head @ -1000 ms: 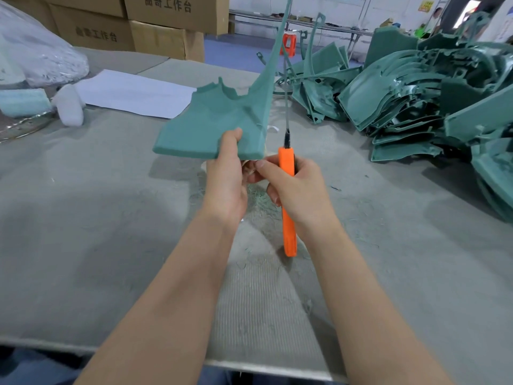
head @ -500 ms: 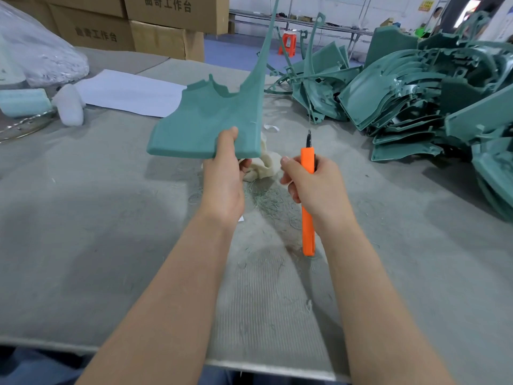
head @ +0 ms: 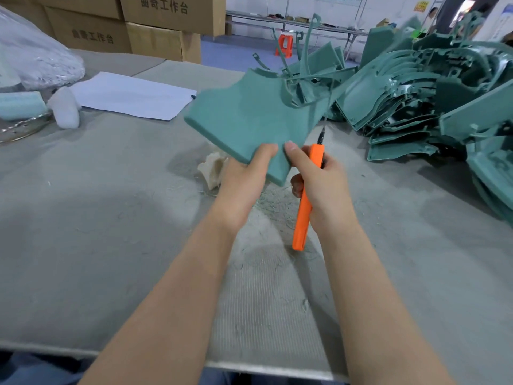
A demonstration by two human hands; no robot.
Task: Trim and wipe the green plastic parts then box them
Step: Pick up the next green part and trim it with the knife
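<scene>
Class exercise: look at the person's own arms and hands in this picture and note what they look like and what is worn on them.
The left hand and right hand are bare: no gloves, and no rings show. The left forearm and right forearm are bare too, with no sleeves, watch or wristband in view. The right thumbnail is short and unpainted.

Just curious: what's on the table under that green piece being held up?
A crumpled pale cloth and thin shavings on the grey table. The green part and left hand hide part of the cloth.
</scene>
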